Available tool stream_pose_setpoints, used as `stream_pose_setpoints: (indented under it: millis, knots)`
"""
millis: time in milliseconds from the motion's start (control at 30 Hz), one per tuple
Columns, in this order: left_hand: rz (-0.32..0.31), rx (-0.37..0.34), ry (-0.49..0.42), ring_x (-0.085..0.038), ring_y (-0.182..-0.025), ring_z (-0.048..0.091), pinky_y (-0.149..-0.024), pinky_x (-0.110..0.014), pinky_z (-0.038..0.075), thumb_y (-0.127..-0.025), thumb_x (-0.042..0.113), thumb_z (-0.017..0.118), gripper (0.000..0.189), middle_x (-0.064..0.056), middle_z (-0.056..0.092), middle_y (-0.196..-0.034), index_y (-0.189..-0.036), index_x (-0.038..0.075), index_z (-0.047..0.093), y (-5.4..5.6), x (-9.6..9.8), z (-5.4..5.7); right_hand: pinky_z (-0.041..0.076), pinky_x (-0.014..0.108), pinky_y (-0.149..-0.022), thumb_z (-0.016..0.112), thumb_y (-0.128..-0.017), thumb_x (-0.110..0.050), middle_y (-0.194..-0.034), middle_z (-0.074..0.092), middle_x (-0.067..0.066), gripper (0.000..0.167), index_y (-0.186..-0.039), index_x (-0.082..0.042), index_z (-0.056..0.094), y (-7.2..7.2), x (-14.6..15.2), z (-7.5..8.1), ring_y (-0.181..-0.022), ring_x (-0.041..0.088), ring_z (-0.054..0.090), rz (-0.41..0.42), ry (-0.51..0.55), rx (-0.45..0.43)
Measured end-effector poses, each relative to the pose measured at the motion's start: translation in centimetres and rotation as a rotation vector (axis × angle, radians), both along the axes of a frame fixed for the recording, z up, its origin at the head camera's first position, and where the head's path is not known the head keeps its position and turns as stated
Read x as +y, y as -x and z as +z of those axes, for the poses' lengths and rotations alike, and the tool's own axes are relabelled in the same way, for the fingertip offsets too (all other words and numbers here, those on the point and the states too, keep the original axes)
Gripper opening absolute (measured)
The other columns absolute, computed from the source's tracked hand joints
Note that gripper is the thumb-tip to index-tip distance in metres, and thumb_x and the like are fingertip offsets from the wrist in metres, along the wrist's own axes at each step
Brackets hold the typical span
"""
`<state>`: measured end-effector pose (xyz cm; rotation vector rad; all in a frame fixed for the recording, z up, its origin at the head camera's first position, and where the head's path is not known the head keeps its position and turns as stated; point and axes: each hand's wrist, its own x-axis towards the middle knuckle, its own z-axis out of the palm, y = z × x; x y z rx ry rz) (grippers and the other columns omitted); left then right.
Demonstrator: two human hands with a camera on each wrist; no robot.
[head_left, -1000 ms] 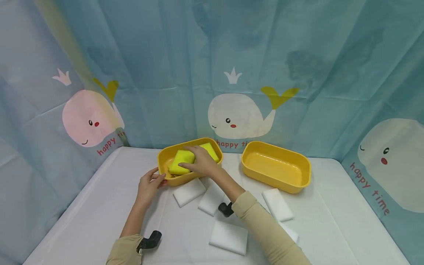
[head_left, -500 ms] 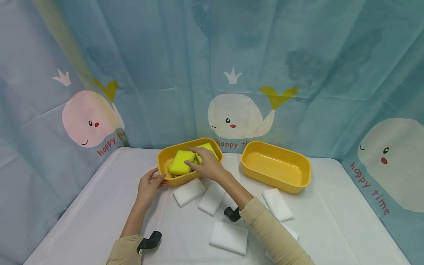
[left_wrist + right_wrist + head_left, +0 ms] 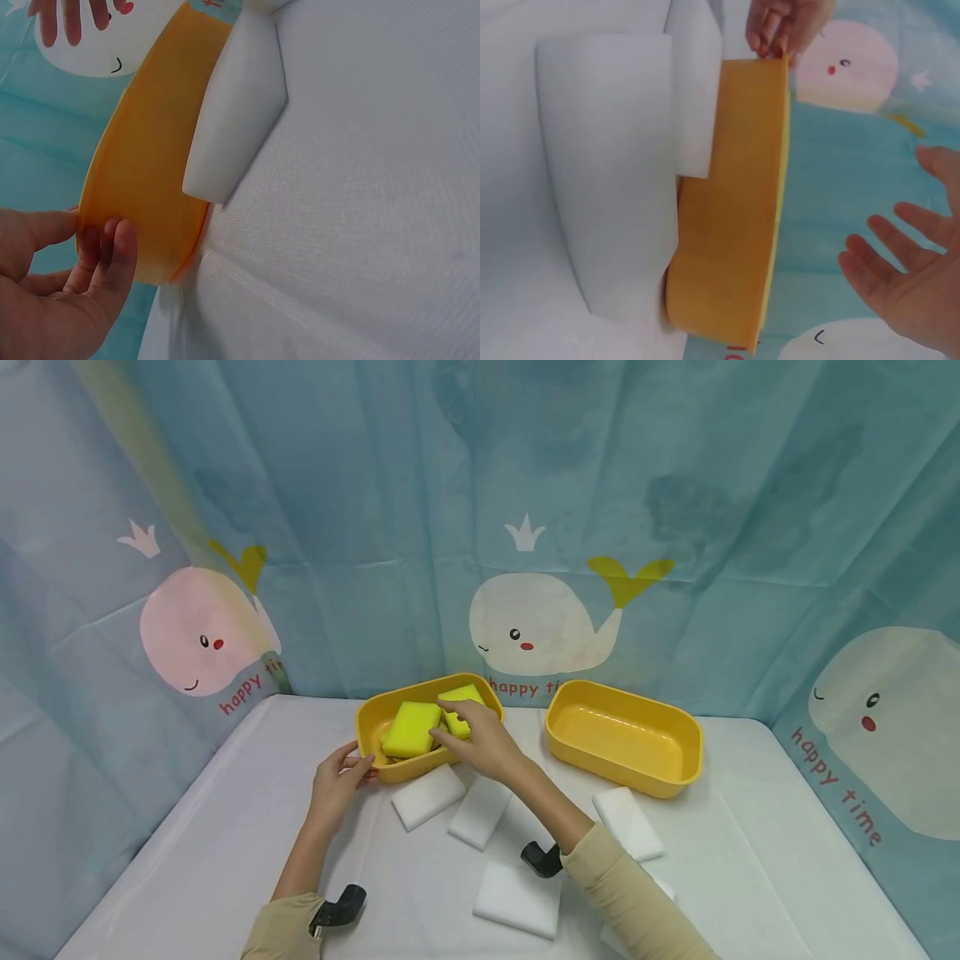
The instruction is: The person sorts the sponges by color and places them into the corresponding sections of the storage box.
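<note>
My left hand (image 3: pixel 335 783) pinches the near left end of a yellow plastic bin (image 3: pixel 370 718). In the left wrist view, its thumb sits at the rim and the fingers (image 3: pixel 112 255) lie against the outer wall. Inside the bin are bright yellow sponges, one (image 3: pixel 411 729) toward the left and another (image 3: pixel 461 710) toward the right. Above the bin's right half hovers my right hand (image 3: pixel 483 742), holding nothing. Its fingers (image 3: pixel 889 255) are spread and loosely bent in the right wrist view, apart from the bin wall.
A second yellow bin (image 3: pixel 626 735) stands to the right with nothing in it. Several white sponges lie on the white cloth, including one (image 3: pixel 429 796) in front of the left bin, one (image 3: pixel 519 897) nearer me and one (image 3: pixel 628 822) at right. A blue whale-print curtain (image 3: pixel 360 610) hangs behind.
My right hand has drawn back to the right and slightly toward me, away from the left yellow sponge, uncovering both sponges more. My left hand stays at the bin's rim.
</note>
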<state>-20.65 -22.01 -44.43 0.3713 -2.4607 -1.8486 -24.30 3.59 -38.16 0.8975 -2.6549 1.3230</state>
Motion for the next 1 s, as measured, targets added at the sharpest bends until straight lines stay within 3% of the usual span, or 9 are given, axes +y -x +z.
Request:
stream_pose_setpoints:
  millis: [400,833,1000]
  knots:
    - [0.000,0.016,-0.003,-0.005,-0.079,0.071,-0.080,-0.016,0.060,-0.109,0.012,0.059,0.059,-0.014,0.061,-0.106,-0.158,-0.008,0.036,0.0,0.0,0.0,0.052,0.051,-0.110,0.071,-0.103,-0.025,-0.142,0.066,0.017,0.049,-0.145,-0.002,0.061,-1.6,1.7,0.0,-0.134,0.034,0.060,-0.036,0.032,0.052]
    - [-0.003,0.020,0.014,-0.007,-0.078,0.072,-0.079,-0.018,0.061,-0.108,0.013,0.061,0.061,-0.018,0.063,-0.109,-0.158,-0.010,0.035,0.0,-0.1,-0.1,0.053,0.057,-0.106,0.072,-0.102,-0.024,-0.140,0.065,0.021,0.050,-0.145,-0.001,0.061,-3.1,3.8,-0.2,-0.131,0.039,0.061,-0.054,0.060,0.043]
    - [-0.006,0.021,0.014,-0.007,-0.078,0.072,-0.079,-0.018,0.061,-0.108,0.013,0.060,0.061,-0.018,0.063,-0.108,-0.158,-0.010,0.035,0.1,-0.1,-0.1,0.056,0.054,-0.102,0.073,-0.101,-0.023,-0.137,0.068,0.018,0.048,-0.143,-0.001,0.063,-3.4,4.7,-0.5,-0.120,0.035,0.066,-0.083,0.058,0.067]
